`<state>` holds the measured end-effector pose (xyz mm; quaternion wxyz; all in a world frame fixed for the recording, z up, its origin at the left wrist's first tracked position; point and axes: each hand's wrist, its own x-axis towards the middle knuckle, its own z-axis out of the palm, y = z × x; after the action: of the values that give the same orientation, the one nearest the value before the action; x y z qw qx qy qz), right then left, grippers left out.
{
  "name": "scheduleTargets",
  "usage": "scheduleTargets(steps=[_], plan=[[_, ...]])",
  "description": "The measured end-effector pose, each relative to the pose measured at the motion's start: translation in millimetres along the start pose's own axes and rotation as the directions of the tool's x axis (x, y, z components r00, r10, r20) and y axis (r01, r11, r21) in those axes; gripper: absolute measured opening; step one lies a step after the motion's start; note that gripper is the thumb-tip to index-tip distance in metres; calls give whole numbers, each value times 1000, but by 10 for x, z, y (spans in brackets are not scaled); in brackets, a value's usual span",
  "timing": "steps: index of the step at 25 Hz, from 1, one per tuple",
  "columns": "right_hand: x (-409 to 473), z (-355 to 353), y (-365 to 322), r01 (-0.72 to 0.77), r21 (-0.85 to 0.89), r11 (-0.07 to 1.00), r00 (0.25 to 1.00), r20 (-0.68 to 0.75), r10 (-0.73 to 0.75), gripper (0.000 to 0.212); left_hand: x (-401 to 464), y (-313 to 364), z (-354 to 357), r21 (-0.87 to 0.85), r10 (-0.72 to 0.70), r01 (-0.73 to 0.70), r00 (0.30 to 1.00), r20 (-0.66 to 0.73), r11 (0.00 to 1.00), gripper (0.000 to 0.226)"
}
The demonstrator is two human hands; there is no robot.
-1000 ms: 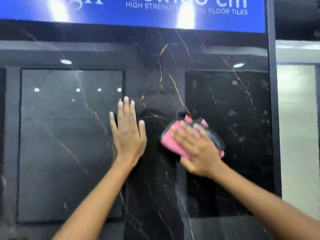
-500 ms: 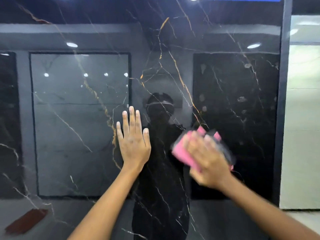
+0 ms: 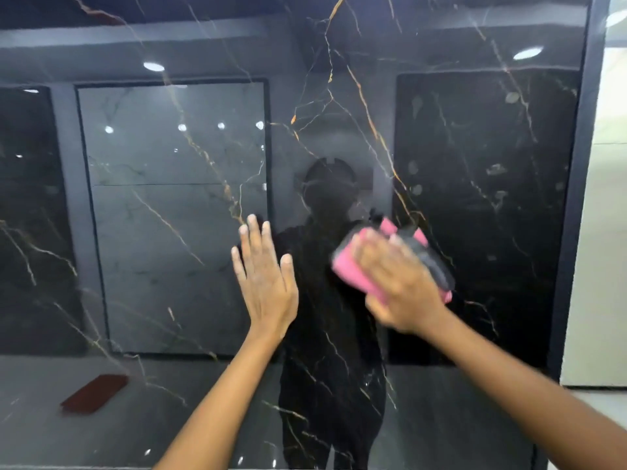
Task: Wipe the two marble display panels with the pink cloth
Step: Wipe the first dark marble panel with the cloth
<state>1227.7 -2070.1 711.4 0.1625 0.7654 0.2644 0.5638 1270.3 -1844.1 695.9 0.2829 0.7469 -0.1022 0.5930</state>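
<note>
A glossy black marble panel with gold and white veins fills the view in front of me. My left hand lies flat against it, fingers straight and pointing up. To its right, my right hand presses the pink cloth flat onto the marble with extended fingers. The hand is motion-blurred. A dark grey part of the cloth shows past the fingertips. The two hands are about a hand's width apart. Only this one dark panel is plainly in view.
The panel's dark frame edge runs down the right side, with a pale panel beyond it. The marble mirrors a person's silhouette, ceiling lights and a red-brown object at lower left.
The view has dropped, so the blue sign at the top is gone. My right hand has slid the cloth slightly down and right on the panel. My left hand stays flat.
</note>
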Motion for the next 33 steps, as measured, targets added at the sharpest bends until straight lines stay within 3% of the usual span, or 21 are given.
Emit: scheduleTargets(steps=[2,3,5,7,8,9,10,12,14,16,18,19,21,22,23,25,27,28,29,31,33], plan=[[-417,44,-228,232,-15,973,965,127,-228,78,-363,-259,-36,42,-116,116,993,-2,992,59],[-391,30,-109,237,-28,971,965,123,-231,76,-498,-378,-32,74,-131,130,991,11,989,59],[66,-80,276,-36,-15,999,999,-36,36,71,-612,-515,16,120,-105,101,994,29,988,58],[817,-267,645,-359,111,927,899,-227,375,61,-595,-522,53,133,-97,94,995,17,987,58],[1147,-305,614,-421,168,892,859,-243,451,58,-602,-519,64,134,-93,90,996,11,987,58],[1347,-255,454,-393,167,904,861,-279,426,59,-619,-531,71,140,-78,76,997,5,987,58],[1388,-142,203,-293,140,946,904,-280,322,62,-631,-552,72,147,-64,63,998,2,987,58],[875,213,-454,30,87,996,996,-85,-22,67,-612,-595,59,157,-43,40,999,11,987,59],[-14,303,-970,310,136,941,927,176,-330,64,-606,-606,50,176,-12,9,1000,18,984,59],[-376,164,-845,395,233,889,841,297,-452,57,-626,-598,47,167,-13,9,1000,23,986,59],[-62,-38,-325,217,135,967,940,239,-245,50,-650,-595,48,166,-19,14,999,34,986,58],[221,-131,-5,44,42,998,994,100,-48,52,-654,-594,46,176,-18,12,999,34,984,58],[583,-237,312,-256,101,961,951,-152,269,60,-659,-590,48,174,-23,16,999,36,985,58],[548,-145,226,-303,123,945,925,-202,323,64,-666,-589,48,167,-23,16,999,40,986,57],[336,35,6,-255,111,960,941,-201,273,68,-670,-580,44,164,-21,14,999,42,986,57],[-372,326,-767,4,126,992,1000,26,-7,75,-672,-569,29,152,-26,18,998,51,988,57],[-1068,407,-1275,319,198,927,902,238,-361,77,-716,-574,4,125,-21,13,998,61,992,57],[-1179,392,-1250,397,247,884,831,313,-460,75,-728,-585,1,122,-13,5,998,65,993,57],[-1108,363,-1078,424,268,865,815,304,-494,73,-722,-597,-1,126,-10,1,998,70,992,57],[-667,228,-532,301,84,950,939,149,-310,67,-686,-607,-4,129,-13,4,997,70,992,57],[-279,52,-11,-92,24,995,994,-61,93,66,-750,-551,-13,100,-41,35,997,60,994,56]])
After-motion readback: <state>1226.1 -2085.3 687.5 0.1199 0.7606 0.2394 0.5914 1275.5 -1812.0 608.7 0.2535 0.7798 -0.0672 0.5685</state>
